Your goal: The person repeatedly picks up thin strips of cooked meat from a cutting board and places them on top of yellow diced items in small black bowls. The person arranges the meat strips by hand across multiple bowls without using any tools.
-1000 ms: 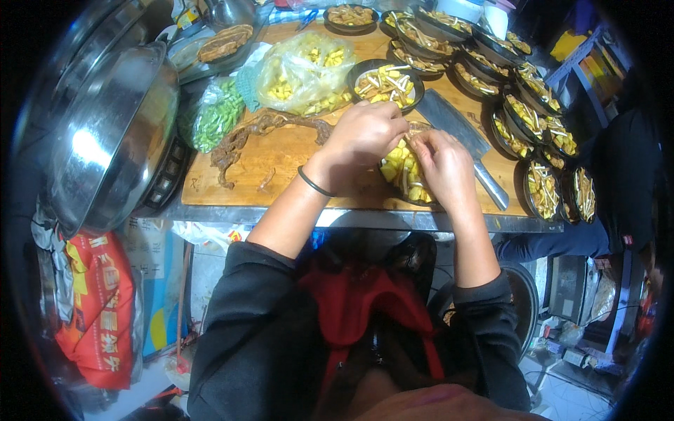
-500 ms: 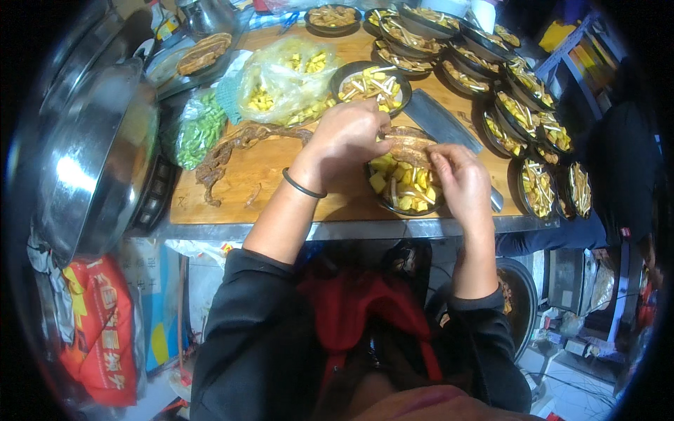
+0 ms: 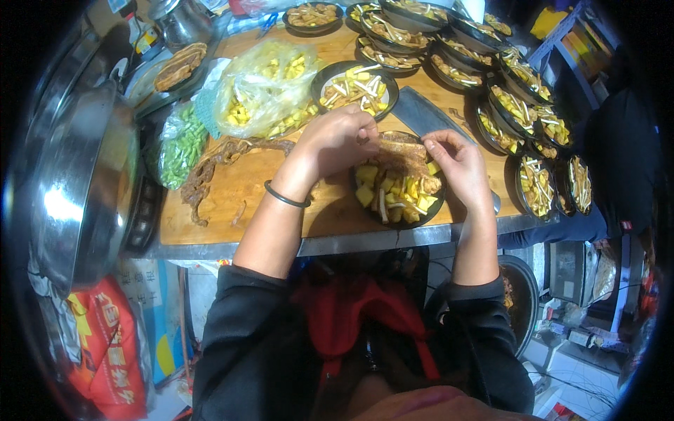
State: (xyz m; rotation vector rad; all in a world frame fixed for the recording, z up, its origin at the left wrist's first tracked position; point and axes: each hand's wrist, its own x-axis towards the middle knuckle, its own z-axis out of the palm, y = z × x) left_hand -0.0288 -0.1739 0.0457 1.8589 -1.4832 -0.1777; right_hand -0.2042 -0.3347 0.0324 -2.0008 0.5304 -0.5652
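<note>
Here, the meat (image 3: 402,158) lay left to right in the bowl (image 3: 439,202) near the worktop's (image 3: 263,186) front edge. The right hand (image 3: 460,163) pinched its right end; I couldn't tell the left hand's (image 3: 334,142) grip.

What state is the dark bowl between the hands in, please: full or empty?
The bowl is filled: yellow chunks and pale strips crowd its near part, and brown meat lies across its far part.

Wooden board (image 3: 267,184), cleaver (image 3: 423,116), meat strip (image 3: 199,179), bowls (image 3: 428,214)
</note>
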